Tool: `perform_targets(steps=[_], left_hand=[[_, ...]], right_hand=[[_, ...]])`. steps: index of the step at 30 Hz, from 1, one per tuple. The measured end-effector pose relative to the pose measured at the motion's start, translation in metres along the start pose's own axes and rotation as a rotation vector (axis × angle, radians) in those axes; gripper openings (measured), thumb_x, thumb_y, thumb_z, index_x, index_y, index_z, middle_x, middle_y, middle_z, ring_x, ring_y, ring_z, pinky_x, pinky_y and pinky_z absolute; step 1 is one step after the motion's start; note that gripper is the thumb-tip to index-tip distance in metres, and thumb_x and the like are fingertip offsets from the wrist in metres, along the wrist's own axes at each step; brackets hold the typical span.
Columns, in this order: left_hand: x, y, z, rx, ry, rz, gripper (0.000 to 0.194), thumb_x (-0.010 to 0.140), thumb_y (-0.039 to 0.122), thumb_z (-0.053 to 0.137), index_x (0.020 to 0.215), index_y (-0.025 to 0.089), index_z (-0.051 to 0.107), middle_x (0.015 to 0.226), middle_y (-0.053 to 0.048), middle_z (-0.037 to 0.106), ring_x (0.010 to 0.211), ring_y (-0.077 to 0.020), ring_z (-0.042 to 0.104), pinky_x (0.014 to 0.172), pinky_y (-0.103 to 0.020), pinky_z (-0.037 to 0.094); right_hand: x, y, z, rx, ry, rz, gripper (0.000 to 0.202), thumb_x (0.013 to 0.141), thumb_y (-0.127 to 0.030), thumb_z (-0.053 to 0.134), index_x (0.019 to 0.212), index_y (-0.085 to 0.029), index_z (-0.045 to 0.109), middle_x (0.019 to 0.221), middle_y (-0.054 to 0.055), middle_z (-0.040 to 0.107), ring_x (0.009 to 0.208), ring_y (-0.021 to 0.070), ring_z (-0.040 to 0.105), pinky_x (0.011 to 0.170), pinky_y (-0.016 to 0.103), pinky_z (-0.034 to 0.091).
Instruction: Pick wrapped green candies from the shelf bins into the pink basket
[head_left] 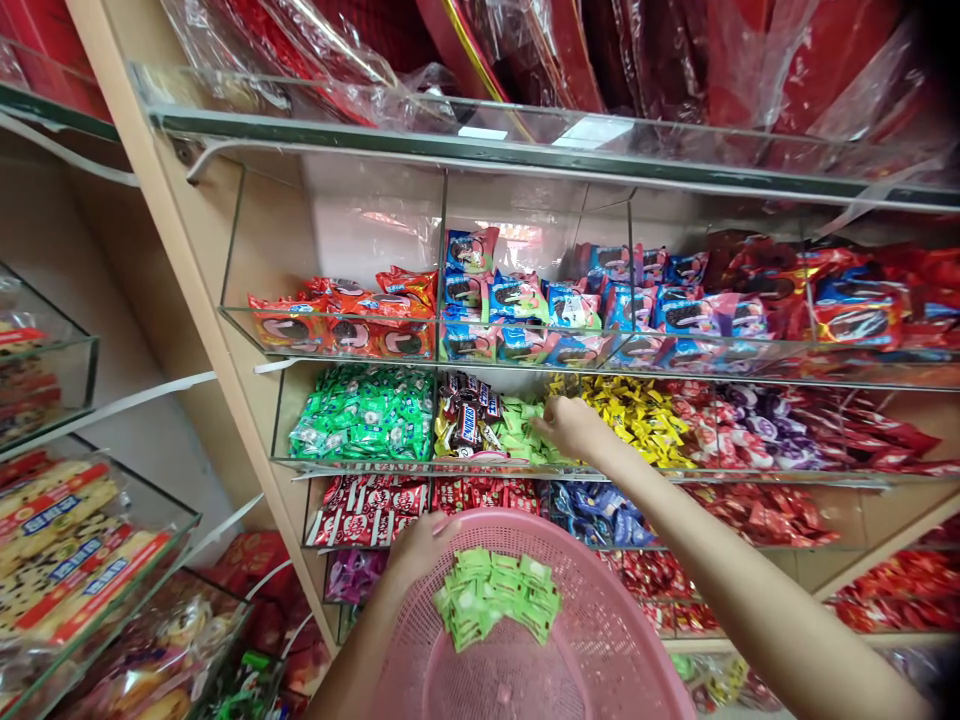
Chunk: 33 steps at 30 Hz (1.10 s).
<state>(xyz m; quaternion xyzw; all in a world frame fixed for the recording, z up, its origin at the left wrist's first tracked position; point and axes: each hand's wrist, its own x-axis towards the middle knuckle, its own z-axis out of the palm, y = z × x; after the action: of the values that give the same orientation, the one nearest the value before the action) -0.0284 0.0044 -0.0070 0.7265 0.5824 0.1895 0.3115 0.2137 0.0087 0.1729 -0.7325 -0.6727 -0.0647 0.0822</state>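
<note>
Nearby, glass-fronted yellow sweets (649,422) (beside packets (517,430)).

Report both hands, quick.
Left hand: closed, holding the pink basket by its rim.
Right hand: curled at the light green candies; whether it holds any cannot be told.

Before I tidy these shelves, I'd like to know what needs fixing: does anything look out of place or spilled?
Nothing looks spilled. One mild oddity: the Snickers and light green packets lie side by side with no divider visible between them, while the dark green packets to their left are partitioned off.
</note>
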Motion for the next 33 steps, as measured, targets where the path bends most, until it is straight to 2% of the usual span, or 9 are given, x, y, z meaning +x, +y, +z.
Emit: perform_targets(steps=[3,5,12,18,23,27,30,33], left_hand=[[-0.001,-0.001,-0.003,0.004,0.000,0.000,0.051,0.080,0.064,0.041,0.090,0.021,0.065,0.074,0.000,0.065,0.071,-0.0148,0.056,0.062,-0.021,0.033],[-0.002,-0.002,-0.005,-0.010,0.009,-0.006,0.051,0.079,0.064,0.042,0.091,0.021,0.066,0.074,0.000,0.066,0.072,-0.0154,0.057,0.063,-0.021,0.034],[-0.004,-0.006,-0.010,-0.058,0.026,-0.030,0.053,0.078,0.065,0.044,0.094,0.021,0.067,0.078,-0.001,0.068,0.075,-0.0169,0.058,0.065,-0.022,0.035],[-0.002,-0.004,-0.010,-0.081,0.017,-0.024,0.054,0.076,0.065,0.045,0.094,0.020,0.067,0.080,-0.002,0.068,0.078,-0.0175,0.058,0.066,-0.022,0.036],[0.000,-0.005,-0.007,-0.048,0.004,-0.021,0.054,0.077,0.067,0.042,0.092,0.020,0.066,0.080,-0.001,0.067,0.075,-0.0162,0.057,0.064,-0.021,0.034],[-0.001,-0.004,-0.007,-0.031,0.001,-0.029,0.054,0.078,0.066,0.041,0.093,0.020,0.065,0.080,-0.001,0.066,0.076,-0.0163,0.056,0.063,-0.021,0.033],[-0.002,-0.003,-0.007,-0.014,0.002,-0.044,0.053,0.078,0.066,0.042,0.092,0.020,0.065,0.078,-0.001,0.066,0.076,-0.0166,0.056,0.064,-0.021,0.032],[-0.003,-0.003,-0.007,-0.004,0.001,-0.047,0.052,0.079,0.064,0.041,0.092,0.020,0.065,0.078,-0.001,0.065,0.076,-0.0166,0.056,0.064,-0.022,0.032]], right_hand=[[0.003,-0.009,-0.001,-0.011,-0.048,0.023,0.040,0.083,-0.046,0.052,0.099,-0.011,0.064,0.096,0.020,0.066,0.088,0.0283,0.063,0.065,0.031,0.041],[0.005,-0.013,-0.002,-0.016,-0.061,0.032,0.042,0.081,-0.047,0.056,0.101,-0.011,0.063,0.098,0.020,0.066,0.090,0.0291,0.063,0.065,0.031,0.042],[0.013,-0.008,0.006,0.002,-0.076,-0.022,0.028,0.074,-0.034,0.064,0.094,-0.014,0.065,0.094,0.015,0.067,0.088,0.0266,0.063,0.065,0.029,0.041],[0.006,-0.004,0.001,0.019,-0.064,-0.032,0.038,0.076,-0.044,0.062,0.100,-0.014,0.061,0.093,0.014,0.067,0.089,0.0256,0.062,0.065,0.028,0.041],[0.002,-0.001,0.001,-0.007,-0.110,-0.049,0.032,0.075,-0.033,0.063,0.100,-0.014,0.060,0.096,0.014,0.066,0.092,0.0256,0.061,0.064,0.028,0.039],[0.005,0.000,0.002,0.006,-0.087,-0.016,0.025,0.077,-0.028,0.057,0.098,-0.015,0.060,0.094,0.014,0.066,0.091,0.0248,0.061,0.065,0.028,0.039],[0.007,-0.004,0.001,0.009,-0.056,-0.002,0.028,0.080,-0.030,0.053,0.102,-0.014,0.058,0.097,0.016,0.065,0.092,0.0252,0.061,0.067,0.029,0.040],[0.003,-0.011,-0.002,-0.019,-0.082,-0.003,0.036,0.080,-0.031,0.055,0.109,-0.011,0.054,0.103,0.019,0.064,0.094,0.0279,0.061,0.067,0.030,0.041]])
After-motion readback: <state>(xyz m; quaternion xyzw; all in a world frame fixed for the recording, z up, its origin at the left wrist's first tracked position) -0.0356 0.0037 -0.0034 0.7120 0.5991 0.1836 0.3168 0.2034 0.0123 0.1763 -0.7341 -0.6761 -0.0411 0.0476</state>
